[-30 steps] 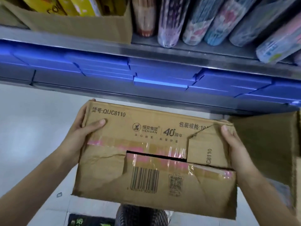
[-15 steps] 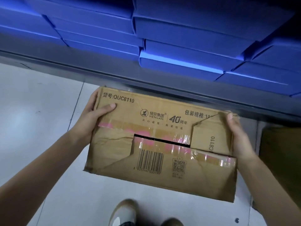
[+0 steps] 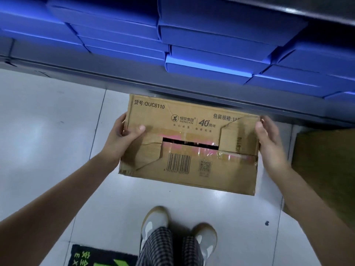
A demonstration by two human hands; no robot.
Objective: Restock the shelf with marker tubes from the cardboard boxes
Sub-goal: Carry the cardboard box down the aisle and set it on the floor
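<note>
- Head view, looking down: a person holds a cardboard box (image 3: 192, 144) in front of them, above a pale tiled floor (image 3: 48, 131).
- The left hand (image 3: 123, 139) grips the box's left end, thumb curled onto the top face, fingers wrapped behind the edge.
- The right hand (image 3: 269, 139) lies against the box's right end with fingers fairly straight; whether it grips cannot be told.
- The box's top flaps are torn and taped, leaving a dark slot in the middle. A barcode and "QUC8110" are printed on it.
- No marker tubes are visible; the box's contents are hidden.
- Just beyond the box, a grey shelf (image 3: 134, 77) carries stacks of blue cartons (image 3: 211, 45).
- A second brown box (image 3: 326, 169) sits at the right.
- Below are two shoes (image 3: 155, 221) and a dark mat (image 3: 96, 258).
</note>
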